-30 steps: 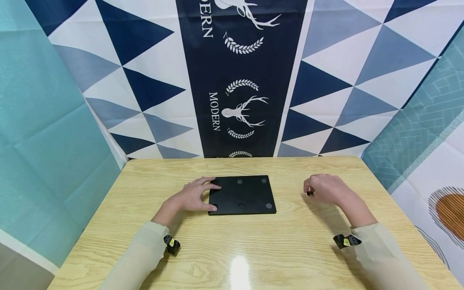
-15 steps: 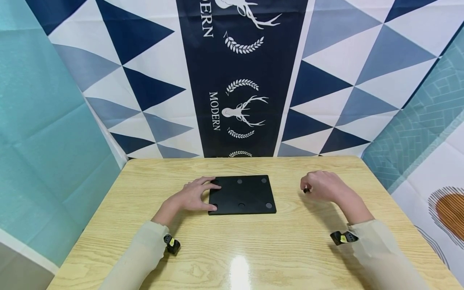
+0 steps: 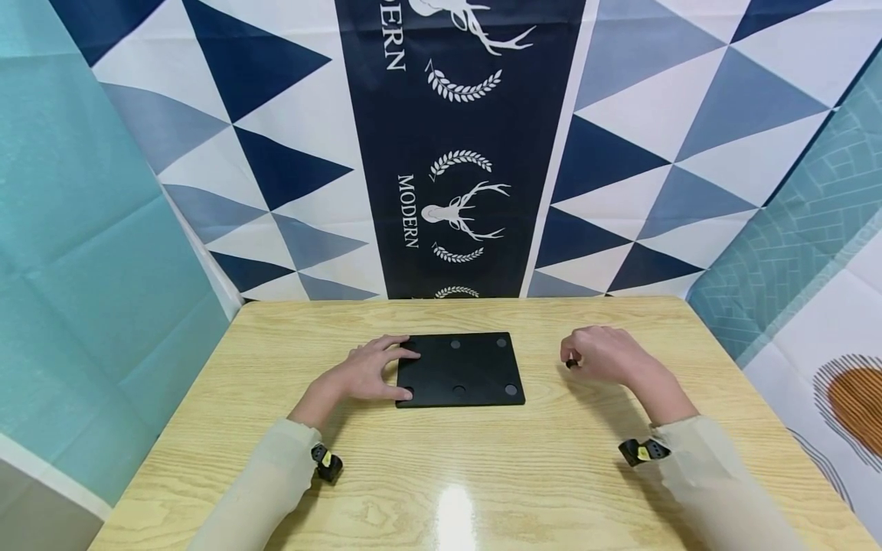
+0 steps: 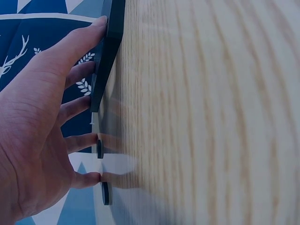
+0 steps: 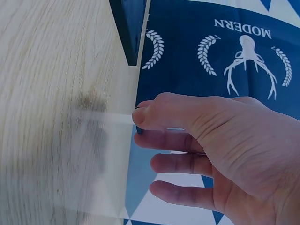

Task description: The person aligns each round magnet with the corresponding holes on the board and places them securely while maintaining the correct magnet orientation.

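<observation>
A black rectangular board (image 3: 460, 367) with several round spots near its edges lies flat on the table. My left hand (image 3: 368, 373) spans its left edge, thumb by the near corner and fingertips on the top, fingers spread and nearly straight. Two small dark discs, a nearer-the-board disc (image 4: 100, 148) and a farther disc (image 4: 106, 193), are at that hand's last two fingertips in the left wrist view; the hand hides them from the head. Right of the board, above the table, my right hand (image 3: 605, 356) pinches a small black piece (image 3: 571, 363) between thumb and fingers, mostly covered by them.
The wooden table (image 3: 386, 490) ends at a patterned cloth wall (image 3: 462, 153) behind the board. A teal cloth (image 3: 103, 229) hangs on the left. Each sleeve carries a small black wrist camera, such as the right wrist camera (image 3: 642, 452).
My right hand has moved left toward the board, still pinching the small black piece. The left hand and the board have stayed in place.
</observation>
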Demonstrator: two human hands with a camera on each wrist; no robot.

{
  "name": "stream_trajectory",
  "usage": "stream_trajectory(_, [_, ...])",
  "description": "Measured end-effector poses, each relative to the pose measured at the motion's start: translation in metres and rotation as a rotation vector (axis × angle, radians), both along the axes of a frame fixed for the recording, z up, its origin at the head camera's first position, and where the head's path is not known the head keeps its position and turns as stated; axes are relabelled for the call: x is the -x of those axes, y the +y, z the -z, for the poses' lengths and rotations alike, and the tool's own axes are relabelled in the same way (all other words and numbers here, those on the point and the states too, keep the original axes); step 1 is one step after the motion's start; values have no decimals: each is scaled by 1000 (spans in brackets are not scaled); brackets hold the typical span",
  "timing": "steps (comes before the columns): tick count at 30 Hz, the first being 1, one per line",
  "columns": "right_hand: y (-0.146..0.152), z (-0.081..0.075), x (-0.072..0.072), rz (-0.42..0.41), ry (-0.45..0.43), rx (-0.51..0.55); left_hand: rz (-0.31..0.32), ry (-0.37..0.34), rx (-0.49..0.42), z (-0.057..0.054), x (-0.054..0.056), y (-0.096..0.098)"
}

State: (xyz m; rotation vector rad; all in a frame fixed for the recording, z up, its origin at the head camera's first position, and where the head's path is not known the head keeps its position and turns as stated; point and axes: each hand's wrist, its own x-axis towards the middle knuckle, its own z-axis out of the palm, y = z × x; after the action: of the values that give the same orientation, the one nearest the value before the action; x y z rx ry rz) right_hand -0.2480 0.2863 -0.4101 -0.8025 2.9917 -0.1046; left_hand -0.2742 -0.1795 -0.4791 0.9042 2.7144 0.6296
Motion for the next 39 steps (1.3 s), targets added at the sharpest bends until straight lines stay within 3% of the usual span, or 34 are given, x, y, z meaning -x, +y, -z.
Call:
stream_trajectory(3, [-3,0,1,-3,4,5,-22,-31,19,-9,-4,4])
stream_trajectory(15, [-15,-1,5,-37,35,6,-31,-17,36,-12,-6,7])
stream_trajectory(17, [-17,-1,6,-42,40,4,-24,-18,29,-9,-4,6])
stream_trajectory(24, [-24,0,10,-54,46,16,-15,24,1,22,15,-4])
stream_trajectory(27, [-28,-1,10,-57,39,10,-18,28,2,29,20,-7])
stream_trajectory(39, [-41,-3,13,-71,29,8,-25,14,-11,30,21,-6])
